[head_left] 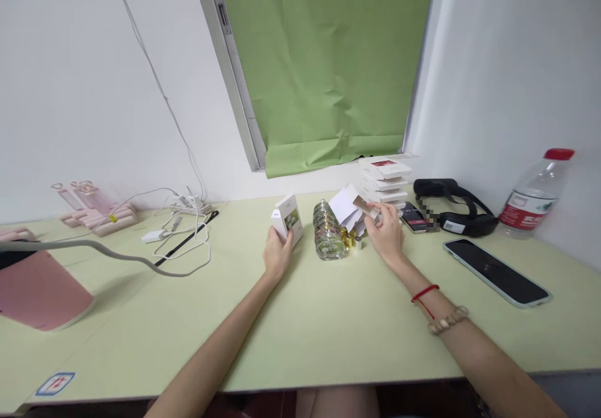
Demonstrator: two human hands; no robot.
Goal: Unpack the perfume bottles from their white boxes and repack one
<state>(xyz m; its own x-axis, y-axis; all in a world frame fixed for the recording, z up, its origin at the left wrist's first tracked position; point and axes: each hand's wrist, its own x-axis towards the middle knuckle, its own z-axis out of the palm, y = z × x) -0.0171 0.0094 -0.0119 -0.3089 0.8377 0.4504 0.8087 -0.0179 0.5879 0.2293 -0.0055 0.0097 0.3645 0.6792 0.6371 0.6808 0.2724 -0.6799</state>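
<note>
The left hand (277, 255) is closed around the lower part of a white box (288, 216), probably light, stiff card best held by its sides without squeezing. The half-curled right hand (385, 230) touches white card pieces (345, 205), its grip unclear; between the hands, glass bottles (328, 235) look slippery and fragile.

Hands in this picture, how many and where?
2: the left hand holding a white box, the right hand touching white packaging beside glass bottles.
</note>
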